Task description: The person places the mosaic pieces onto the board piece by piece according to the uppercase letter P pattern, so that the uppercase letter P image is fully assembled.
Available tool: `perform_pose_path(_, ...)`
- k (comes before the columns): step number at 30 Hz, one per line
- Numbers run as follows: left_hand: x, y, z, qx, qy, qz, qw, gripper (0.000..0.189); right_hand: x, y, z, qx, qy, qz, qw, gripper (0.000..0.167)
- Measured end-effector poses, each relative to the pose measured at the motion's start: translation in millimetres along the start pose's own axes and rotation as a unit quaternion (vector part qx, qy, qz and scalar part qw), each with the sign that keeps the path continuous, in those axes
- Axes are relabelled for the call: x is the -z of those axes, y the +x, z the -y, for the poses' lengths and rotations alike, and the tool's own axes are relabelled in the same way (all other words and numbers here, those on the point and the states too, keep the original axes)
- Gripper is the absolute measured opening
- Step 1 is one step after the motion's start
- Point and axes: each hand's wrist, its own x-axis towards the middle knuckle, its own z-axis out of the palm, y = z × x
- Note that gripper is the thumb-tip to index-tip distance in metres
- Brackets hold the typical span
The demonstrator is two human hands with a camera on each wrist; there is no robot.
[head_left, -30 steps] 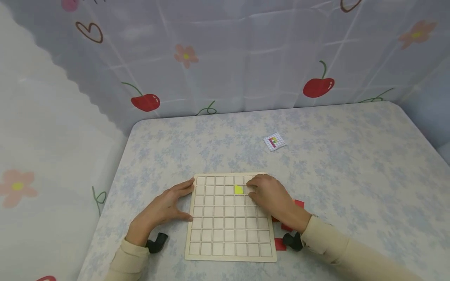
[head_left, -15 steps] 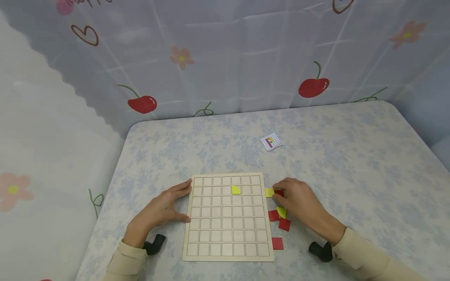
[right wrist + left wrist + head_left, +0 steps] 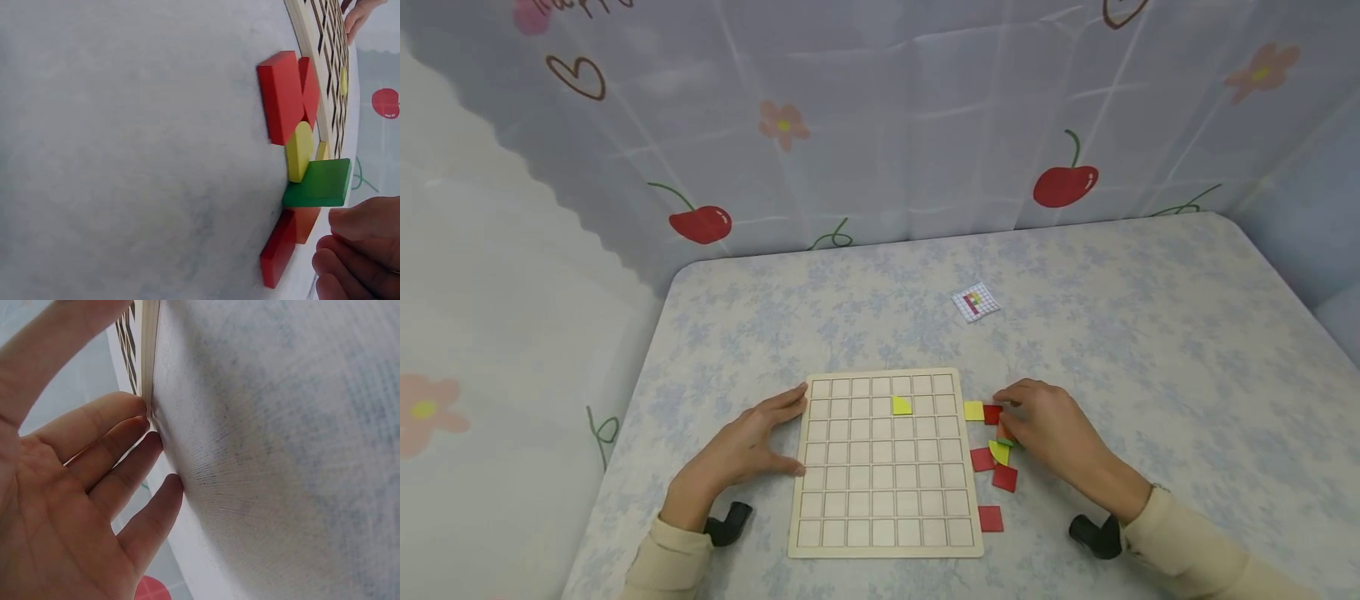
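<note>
A pale wooden grid board point(image 3: 887, 503) lies on the table, with one yellow quarter-round tile point(image 3: 902, 406) in an upper cell. My left hand point(image 3: 748, 446) rests along the board's left edge, thumb and fingers spread, and fingertips touch its side in the left wrist view. To the right of the board my right hand point(image 3: 1056, 429) hovers at a small pile of tiles, fingers loosely bent. Its thumb is close to a tilted green tile point(image 3: 320, 182); whether they touch is unclear. Nothing shows pinched between the fingers. Under the green tile is an orange tile point(image 3: 306, 225).
Beside the board's right edge lie a yellow square point(image 3: 973, 411), a yellow rounded tile point(image 3: 998, 452) and several red tiles point(image 3: 991, 518). A small printed grid card point(image 3: 975, 302) lies farther back. A patterned curtain point(image 3: 880, 125) hangs behind the table.
My right hand has left the board and moved right to the loose tiles, edging slightly farther right and uncovering a red square. The left hand stays at the board's edge.
</note>
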Motion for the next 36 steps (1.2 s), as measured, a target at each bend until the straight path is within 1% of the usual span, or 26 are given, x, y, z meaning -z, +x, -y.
perform_pose_path(3, 0.9, -0.9, -1.3, 0.004, -0.003, 0.0, 1.0, 0.097, 2.2, -4.3, -3.2, -0.003, 0.002, 0.012, 0.9999, 0.016)
perform_pose_path(6, 1.6, -1.4, -1.4, 0.005, -0.006, -0.001, 1.0, 0.097, 2.0, -8.4, -5.3, 0.0, 0.0, 0.025, 0.9997, 0.02)
perform_pose_path(8, 1.7, -1.5, -1.4, 0.005, -0.008, -0.002, 1.0, 0.097, 1.4, -9.9, -6.0, 0.002, -0.003, 0.027, 0.9996, 0.022)
perform_pose_path(13, 0.7, -1.5, 0.2, 0.004, -0.011, -0.001, 0.9999, 0.097, -0.3, -10.9, -5.5, -0.002, -0.011, 0.022, 0.9997, 0.025)
perform_pose_path(16, -0.2, -1.3, 0.9, 0.003, -0.009, -0.003, 0.9999, 0.097, -1.2, -10.9, -6.0, -0.001, -0.013, 0.008, 0.9999, 0.024)
perform_pose_path(20, -0.9, -1.1, 0.8, 0.003, -0.007, -0.005, 1.0, 0.097, -2.1, -10.8, -7.8, 0.012, -0.022, -0.014, 0.9996, 0.024)
perform_pose_path(24, -0.8, -0.6, 1.0, -0.001, -0.005, -0.004, 1.0, 0.097, -2.2, -12.1, -8.7, 0.022, -0.031, -0.023, 0.999, 0.025)
perform_pose_path(31, -0.3, 0.3, 1.6, -0.005, -0.005, -0.004, 1.0, 0.097, -1.8, -13.6, -6.8, 0.029, -0.036, -0.013, 0.9988, 0.017)
perform_pose_path(36, -0.4, 0.0, 2.0, 0.001, -0.018, -0.001, 0.9998, 0.097, -1.5, -11.4, -7.8, 0.027, -0.04, -0.003, 0.9988, 0.018)
